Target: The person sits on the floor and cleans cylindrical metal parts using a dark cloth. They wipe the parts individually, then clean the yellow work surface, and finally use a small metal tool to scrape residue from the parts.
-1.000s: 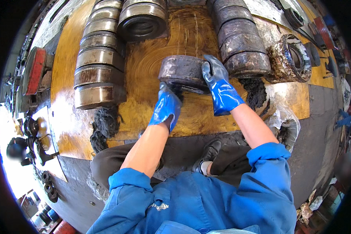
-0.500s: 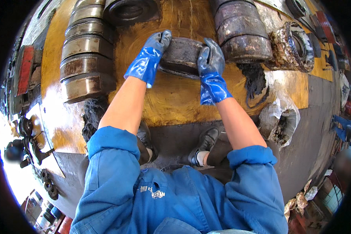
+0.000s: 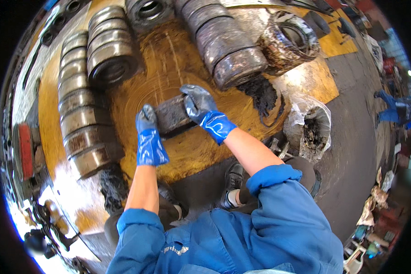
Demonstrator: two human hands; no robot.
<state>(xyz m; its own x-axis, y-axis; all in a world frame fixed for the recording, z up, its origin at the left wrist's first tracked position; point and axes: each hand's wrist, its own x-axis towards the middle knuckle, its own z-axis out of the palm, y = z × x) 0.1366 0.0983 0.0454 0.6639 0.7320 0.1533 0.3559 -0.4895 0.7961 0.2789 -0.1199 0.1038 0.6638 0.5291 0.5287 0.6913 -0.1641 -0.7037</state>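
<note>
A dark, greasy metal ring (image 3: 171, 116), thick-walled like a bearing ring, stands on its edge between my gloved hands over the yellow, oil-smeared board (image 3: 187, 157). My left hand (image 3: 146, 119), in a blue rubber glove blackened at the fingers, grips its left end with the fingers curled. At the right end my right hand (image 3: 199, 103), gloved alike, has its fingers over the top and the thumb on the near side. The ring's far side is hidden. Whether it touches the board I cannot tell.
Rows of shiny metal rings (image 3: 84, 119) lie on their sides at the left; a darker row (image 3: 226, 45) lies at the right. Beyond it sits a grease-coated ring (image 3: 290, 43). Black grease (image 3: 261, 94) lies near a plastic bag (image 3: 322, 128). A person in blue (image 3: 389, 107) is far right.
My view has turned, so the rows now slant and more rings show at the left. Both hands and the ring sit lower and further left in the picture, with the ring still held.
</note>
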